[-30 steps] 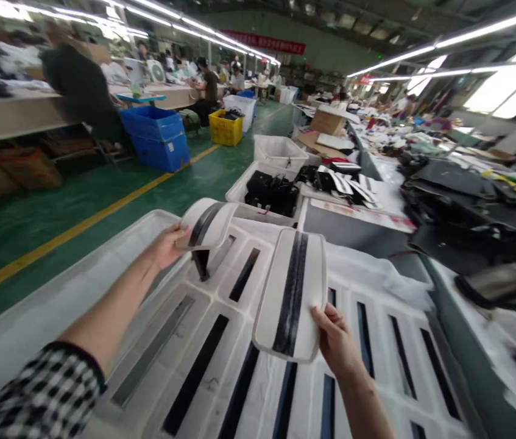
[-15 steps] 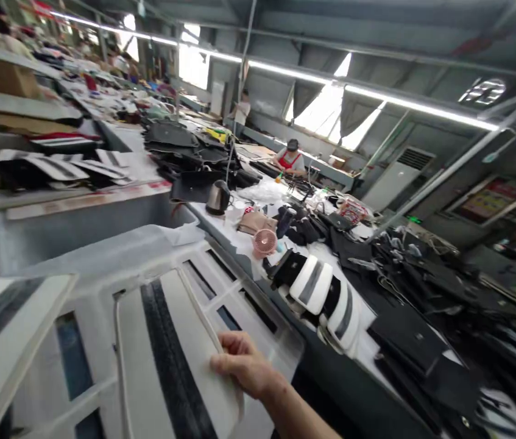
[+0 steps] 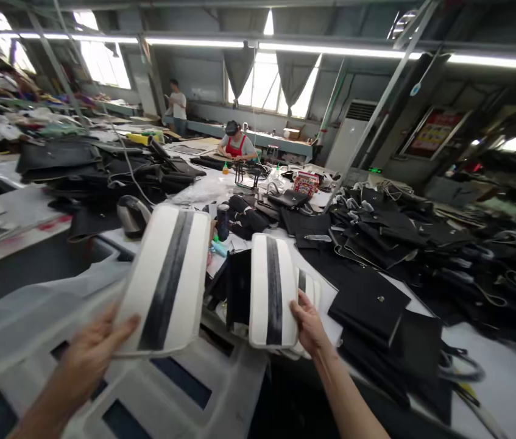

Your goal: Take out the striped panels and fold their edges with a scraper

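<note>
While gripping a striped white panel point(image 3: 166, 280) by its lower left corner, fingers of the left hand point(image 3: 84, 353) closed on it above a pale slotted tray point(image 3: 234, 384), pinches a second panel point(image 3: 273, 292) by its edge in the closed fingers of the right hand point(image 3: 310, 326), before similar panels point(image 3: 313, 289) on the bench point(image 3: 513, 366). Beyond, faces heaped black pieces point(image 3: 367, 299), then a person point(image 3: 248, 146) in a red apron point(image 3: 234, 148).

striped panels point(image 3: 157, 268) are presenting smooth matt faces, slotted crate point(image 3: 234, 387) is showing smooth plastic, kettle point(image 3: 132, 216) is reflecting as glossy metal
</note>
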Tool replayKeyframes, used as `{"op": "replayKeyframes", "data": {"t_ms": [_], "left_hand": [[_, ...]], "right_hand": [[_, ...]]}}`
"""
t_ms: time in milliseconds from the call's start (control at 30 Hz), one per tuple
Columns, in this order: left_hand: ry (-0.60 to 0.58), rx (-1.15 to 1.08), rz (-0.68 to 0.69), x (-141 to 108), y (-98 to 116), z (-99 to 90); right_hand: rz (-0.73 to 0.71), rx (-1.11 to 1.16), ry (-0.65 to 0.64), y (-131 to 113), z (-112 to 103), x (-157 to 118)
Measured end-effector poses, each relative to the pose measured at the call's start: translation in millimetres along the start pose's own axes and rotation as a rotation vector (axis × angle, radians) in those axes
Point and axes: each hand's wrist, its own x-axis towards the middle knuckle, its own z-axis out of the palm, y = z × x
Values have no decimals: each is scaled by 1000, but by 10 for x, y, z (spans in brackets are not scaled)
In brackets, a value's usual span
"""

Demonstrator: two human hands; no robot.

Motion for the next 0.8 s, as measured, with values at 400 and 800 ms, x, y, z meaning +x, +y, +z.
{"op": "replayKeyframes", "data": {"t_ms": [400, 800], "left_hand": [[-354, 117, -177, 1047, -796, 2397], [-549, 869, -75, 1344, -1042, 2525]], "right_hand": [[-124, -983, 323, 668, -1028, 240], [42, -1223, 596, 891, -1818, -2090]]}}
